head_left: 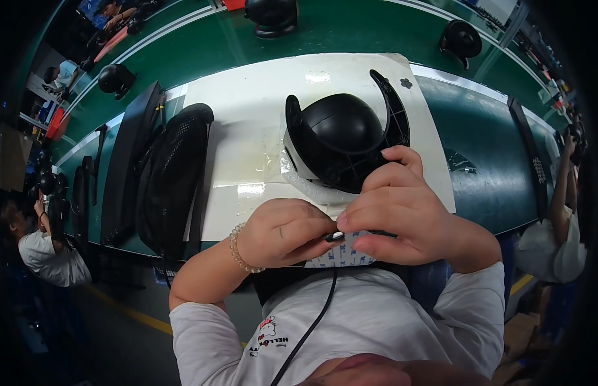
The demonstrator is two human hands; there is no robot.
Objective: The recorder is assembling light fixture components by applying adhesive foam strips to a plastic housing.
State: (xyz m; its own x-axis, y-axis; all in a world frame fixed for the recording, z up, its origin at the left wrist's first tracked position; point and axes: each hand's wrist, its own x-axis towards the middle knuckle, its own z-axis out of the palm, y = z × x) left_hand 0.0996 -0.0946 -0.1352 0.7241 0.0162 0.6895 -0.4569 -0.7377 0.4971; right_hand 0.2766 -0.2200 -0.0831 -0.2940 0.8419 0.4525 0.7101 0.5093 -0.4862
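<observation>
My left hand (pixel 283 233) and my right hand (pixel 402 215) meet fingertip to fingertip at the table's near edge. The left fingers are pinched together with a dark, shiny spot at the thumb tip. The right thumb and forefinger are closed close to them; whatever small thing lies between the hands is hidden. Just beyond, a glossy black domed plastic housing (pixel 341 125) with two curved arms rests on translucent wrap (pixel 312 188). A raised finger of my right hand overlaps the housing's near right edge. Below the hands shows a white sheet with blue print (pixel 341 258).
White board (pixel 241 154) covers the green bench. Black mesh-covered parts (pixel 175 174) and a long black panel (pixel 128 167) lie to the left. Black round units (pixel 271 16) stand on the far green surface. A black cable (pixel 312 325) hangs before me. People work at both sides.
</observation>
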